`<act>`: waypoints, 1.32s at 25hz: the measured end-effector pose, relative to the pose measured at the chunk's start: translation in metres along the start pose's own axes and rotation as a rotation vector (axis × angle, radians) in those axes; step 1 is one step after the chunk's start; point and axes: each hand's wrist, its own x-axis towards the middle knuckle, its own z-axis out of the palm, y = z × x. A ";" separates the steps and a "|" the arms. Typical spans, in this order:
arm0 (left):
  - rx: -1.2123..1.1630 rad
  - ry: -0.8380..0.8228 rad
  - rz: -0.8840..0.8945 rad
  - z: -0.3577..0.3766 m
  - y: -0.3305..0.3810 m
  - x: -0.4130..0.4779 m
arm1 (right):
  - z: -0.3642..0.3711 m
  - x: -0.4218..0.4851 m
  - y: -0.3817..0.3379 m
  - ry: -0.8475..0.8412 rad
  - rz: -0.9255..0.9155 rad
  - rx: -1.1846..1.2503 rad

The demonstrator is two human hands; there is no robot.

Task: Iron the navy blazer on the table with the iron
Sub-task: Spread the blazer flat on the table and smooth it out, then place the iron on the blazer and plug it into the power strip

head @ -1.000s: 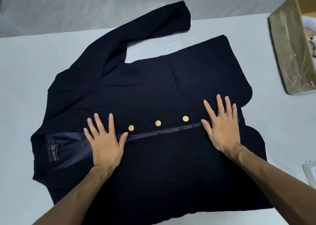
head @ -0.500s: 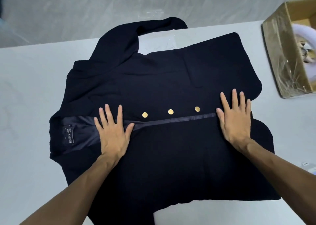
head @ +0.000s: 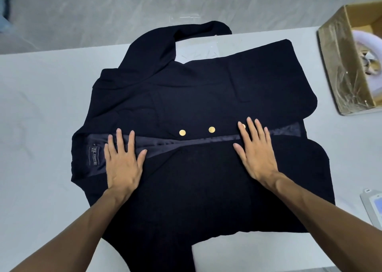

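Judged as the smoothing step before any heat; no iron in either hand. Close at the right edge, a white device (head: 374, 207), only partly visible: possibly the iron, cannot tell.

Begin with the near front panel of the navy blazer (head: 196, 189), spread open-side up on the table (head: 41, 168) just ahead of the body. Press with whole palms, not with fingertips only.

Left hand (head: 122, 166): wide and flat, fingers straight, holding nothing, lying across the lining strip (head: 206, 140) just beside the label (head: 94, 155). Right hand (head: 256, 156): equally wide and flat, holding nothing, fingers over the same strip and partly covering the third of the gold buttons (head: 211, 129).

Slide both palms outward from the middle, toward collar and hem, with light and even pressure. Avoid dragging the front edge: probably a slippery lining under a rougher outer cloth, so easy to pull crooked. Narrow the visible band of lining and set the edge straight beside the buttons.

Then work farther. Flatten the far panel, with soft ridges near the shoulder. Straighten the sleeve (head: 165, 42), bent at the far table edge. Leave the cardboard box (head: 339, 65) at the far right untouched.
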 end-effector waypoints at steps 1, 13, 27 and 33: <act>-0.002 -0.014 -0.022 -0.008 0.006 -0.001 | -0.008 0.001 -0.002 -0.032 0.000 0.044; -0.552 -0.354 0.366 -0.195 0.294 0.007 | -0.210 -0.028 0.136 0.170 0.102 0.533; -0.953 -0.414 0.060 -0.198 0.583 0.055 | -0.211 0.074 0.425 -0.124 -0.045 -0.121; -1.013 -0.328 -0.122 -0.170 0.639 0.080 | -0.183 0.094 0.417 -0.046 -0.226 -0.656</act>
